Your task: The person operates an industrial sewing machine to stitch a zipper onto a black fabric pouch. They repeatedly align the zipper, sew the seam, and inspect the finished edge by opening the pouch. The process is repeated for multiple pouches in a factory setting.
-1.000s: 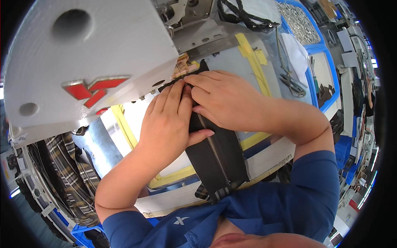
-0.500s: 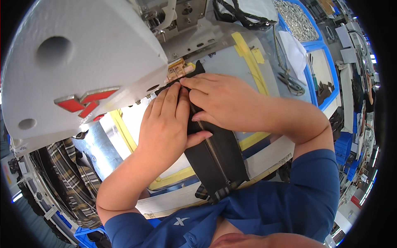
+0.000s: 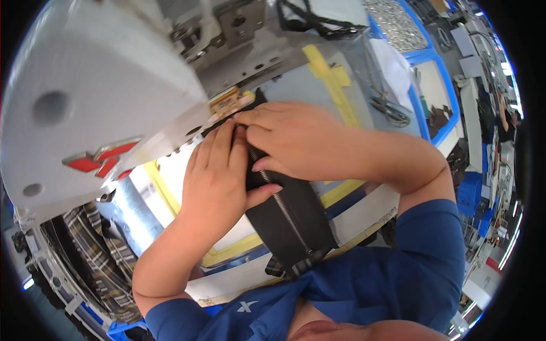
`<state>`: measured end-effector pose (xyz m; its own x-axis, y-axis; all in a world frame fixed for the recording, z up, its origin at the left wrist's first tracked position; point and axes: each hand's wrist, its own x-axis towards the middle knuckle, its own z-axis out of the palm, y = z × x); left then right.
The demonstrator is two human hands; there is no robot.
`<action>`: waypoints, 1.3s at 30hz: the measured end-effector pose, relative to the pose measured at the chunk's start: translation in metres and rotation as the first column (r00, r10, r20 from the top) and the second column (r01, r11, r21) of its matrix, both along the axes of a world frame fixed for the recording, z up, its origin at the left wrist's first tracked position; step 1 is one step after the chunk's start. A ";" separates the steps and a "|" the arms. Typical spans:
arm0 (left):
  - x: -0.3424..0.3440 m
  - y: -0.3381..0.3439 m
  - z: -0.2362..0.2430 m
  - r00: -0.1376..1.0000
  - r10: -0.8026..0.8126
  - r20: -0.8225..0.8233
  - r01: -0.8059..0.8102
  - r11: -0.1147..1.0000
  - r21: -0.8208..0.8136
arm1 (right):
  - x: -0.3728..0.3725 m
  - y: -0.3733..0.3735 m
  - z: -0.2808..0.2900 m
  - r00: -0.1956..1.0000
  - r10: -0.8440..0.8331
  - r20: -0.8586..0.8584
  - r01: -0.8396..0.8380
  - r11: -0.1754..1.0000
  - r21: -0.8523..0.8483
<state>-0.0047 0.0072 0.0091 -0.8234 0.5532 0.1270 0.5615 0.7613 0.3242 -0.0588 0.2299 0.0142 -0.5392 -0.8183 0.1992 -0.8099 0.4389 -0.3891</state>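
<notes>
A long black fabric piece with a metal zipper [image 3: 287,216] runs from the sewing machine [image 3: 142,85] back to my body, its plaid-trimmed end against my shirt. My left hand [image 3: 219,176] lies flat on its upper left part, fingers stretched toward the machine and thumb out across the zipper. My right hand [image 3: 287,136] is bent over the upper right part, its index fingertip at the zipper's far end beside my left fingertips and its thumb by the teeth. Just beyond the fingertips sits a small copper-coloured block [image 3: 230,103]. My hands hide the fabric beneath them.
Yellow tape strips [image 3: 330,79] mark the worktable. To the right lie thread snips [image 3: 391,111], a white cloth [image 3: 392,68] and a blue tray [image 3: 435,102]; another tray of metal parts [image 3: 395,25] stands behind. Plaid fabric [image 3: 99,250] hangs at the left.
The whole view has shifted a little, so the machine and table appear farther left and slightly blurred. Both hands keep nearly the same place on the black zippered piece.
</notes>
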 end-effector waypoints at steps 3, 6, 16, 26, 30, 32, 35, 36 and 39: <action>0.001 0.001 0.000 1.000 -0.009 0.024 0.009 1.000 0.001 | -0.005 0.001 -0.009 1.000 -0.006 0.023 0.007 0.998 -0.058; 0.006 0.002 -0.004 1.000 0.008 -0.027 -0.009 0.999 -0.043 | -0.006 0.014 0.008 0.983 -0.107 0.148 0.116 0.992 -0.052; 0.012 0.003 -0.007 0.996 -0.002 -0.086 -0.003 0.998 -0.063 | 0.004 0.238 0.062 0.473 -0.880 0.048 0.853 0.471 0.226; 0.014 0.002 -0.006 0.997 0.008 -0.080 -0.012 0.999 -0.049 | 0.031 0.376 0.014 0.275 -0.948 0.162 0.883 0.316 0.348; 0.009 0.003 -0.008 0.995 -0.005 -0.096 0.004 1.000 -0.015 | 0.019 0.394 0.011 0.403 -0.908 0.112 0.803 0.409 0.434; 0.010 -0.001 -0.008 0.994 -0.007 -0.109 0.007 1.000 -0.002 | 0.007 0.387 0.016 0.419 -0.907 0.031 0.823 0.394 0.410; 0.008 -0.003 -0.009 0.986 -0.041 -0.163 0.040 0.999 -0.008 | -0.008 0.330 0.031 0.409 -0.904 0.121 0.902 0.421 0.095; 0.010 -0.004 -0.009 0.985 -0.048 -0.166 0.047 0.999 -0.012 | -0.012 0.295 0.038 0.403 -0.874 0.271 0.909 0.417 -0.006; 0.014 -0.004 -0.007 0.970 -0.111 -0.218 0.116 0.993 0.013 | -0.022 0.182 0.040 0.590 -0.506 0.629 0.776 0.570 -0.270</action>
<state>0.0089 0.0031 0.0018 -0.7067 0.6358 0.3105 0.7028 0.6815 0.2040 -0.0808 0.4116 0.0541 -0.9976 -0.0643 0.0269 -0.0508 0.4076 -0.9118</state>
